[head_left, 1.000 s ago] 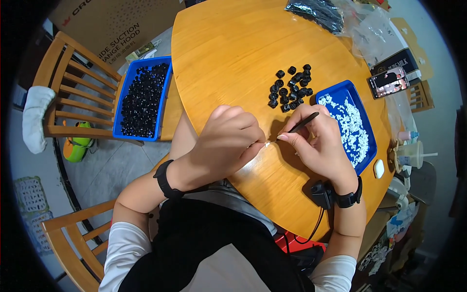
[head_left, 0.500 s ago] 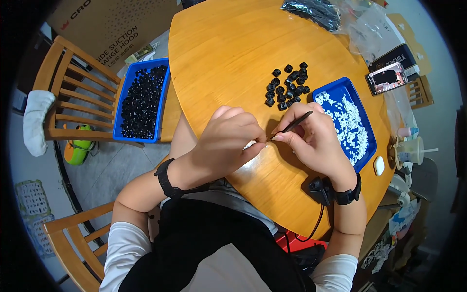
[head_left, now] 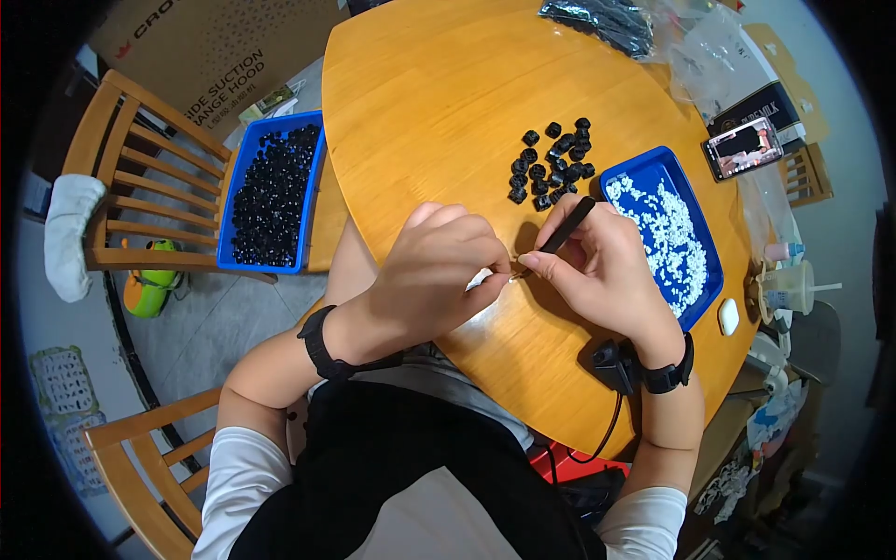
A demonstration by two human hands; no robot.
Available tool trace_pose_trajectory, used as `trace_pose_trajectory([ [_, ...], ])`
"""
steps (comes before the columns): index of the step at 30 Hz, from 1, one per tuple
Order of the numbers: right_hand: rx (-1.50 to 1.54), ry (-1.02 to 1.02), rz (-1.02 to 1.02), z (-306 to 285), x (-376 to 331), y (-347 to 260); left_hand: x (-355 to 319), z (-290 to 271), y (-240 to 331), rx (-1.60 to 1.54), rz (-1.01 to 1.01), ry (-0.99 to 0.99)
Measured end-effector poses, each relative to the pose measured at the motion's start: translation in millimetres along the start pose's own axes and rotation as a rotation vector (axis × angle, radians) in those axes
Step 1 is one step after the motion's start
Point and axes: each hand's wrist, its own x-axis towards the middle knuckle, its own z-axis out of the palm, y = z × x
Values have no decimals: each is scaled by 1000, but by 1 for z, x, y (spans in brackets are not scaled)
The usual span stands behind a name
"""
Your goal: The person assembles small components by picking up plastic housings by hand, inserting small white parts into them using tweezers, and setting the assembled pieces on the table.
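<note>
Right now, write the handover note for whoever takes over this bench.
Left hand: closed over something small at the table's near edge; the piece itself is hidden.
Right hand: pinching black tweezers, tip at the left fingertips.
Loose black parts piled on the round wooden table; blue tray of white parts by the right hand; blue tray of black parts on the chair to the left.
Done or left: cannot tell from this view.

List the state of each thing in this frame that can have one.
left hand: closed on a small part, hidden
right hand: pinching black tweezers
blue tray on chair: full of black parts
blue tray on table: holds white parts
phone: screen lit
</note>
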Motion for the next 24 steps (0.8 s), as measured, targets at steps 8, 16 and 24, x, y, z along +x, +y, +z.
trace_pose_trajectory([
  [8,19,-1,-7,2,-1,1,1,0,1,22,-11,-2],
  [16,95,39,23,-11,0,2,6,-8,-2,-67,-69,-80],
  [24,125,169,115,-27,0,-3,45,-11,-33,-116,-110,-106],
])
